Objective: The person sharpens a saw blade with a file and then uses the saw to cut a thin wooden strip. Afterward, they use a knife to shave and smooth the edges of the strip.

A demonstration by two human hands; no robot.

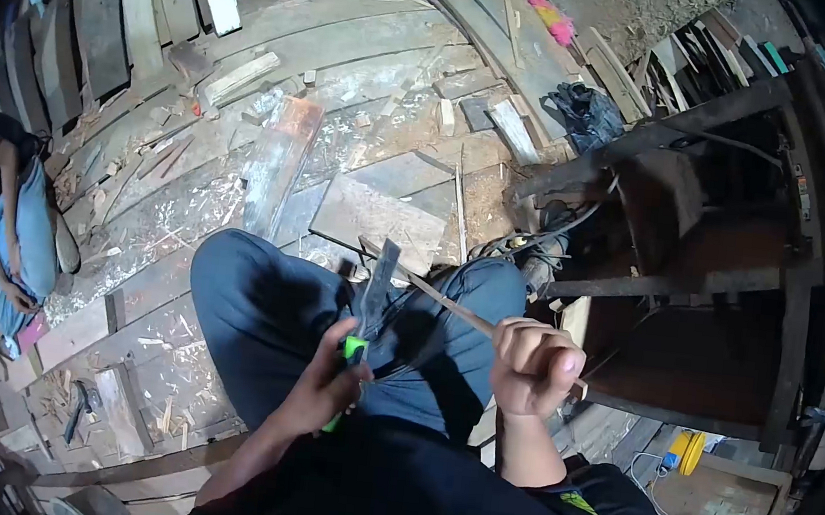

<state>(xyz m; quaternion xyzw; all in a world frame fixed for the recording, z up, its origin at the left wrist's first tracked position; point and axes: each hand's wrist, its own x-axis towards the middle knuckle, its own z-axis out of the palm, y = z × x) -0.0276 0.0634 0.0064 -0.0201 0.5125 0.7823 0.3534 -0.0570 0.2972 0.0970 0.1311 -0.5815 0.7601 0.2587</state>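
Note:
My left hand (318, 393) is closed around the green and black handle of a chisel (378, 289), its flat metal blade pointing up and away from me over my lap. In my right hand (534, 363), the fingers are wrapped round a thin wooden stick (448, 304). The stick slants from that fist up to the left, and its far end lies close to the blade; whether the two touch I cannot tell. A short end of it sticks out past the right side of the fist. Both hands are above my crossed legs (273, 293).
Boards (387, 217) and wood shavings cover the plank floor ahead. At the left sits another person (25, 217). A dark wooden frame (691, 282) stands close on my right, with a black plastic bag (588, 115) beyond it. Planks (136, 17) lean at the back left.

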